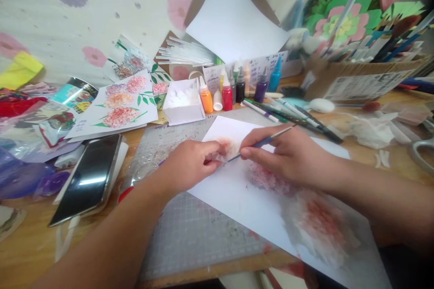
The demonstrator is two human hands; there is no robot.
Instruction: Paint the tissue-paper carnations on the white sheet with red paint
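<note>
A thin blue paintbrush (266, 140) is gripped between the thumb and fingers of my right hand (276, 153). Its tip points down and left, close to the fingertips of my left hand (195, 160). My left fingers are pinched together, with something small and whitish at their tips that I cannot make out. Both hands are over a white paper sheet (233, 203). An orange-tinted patch (228, 142) shows on the sheet behind my fingers. A pink painted flower (266, 176) lies partly under my right hand. A larger, blurred red-and-white flower (322, 223) is near the sheet's front end.
Under the sheet lies a grey cutting mat (176, 239). Paint bottles (226, 95) line the back beside a white box (183, 104). A painted flower sheet (125, 104) and a phone (88, 176) are left. Pens (301, 119) and a cardboard brush box (366, 81) are right.
</note>
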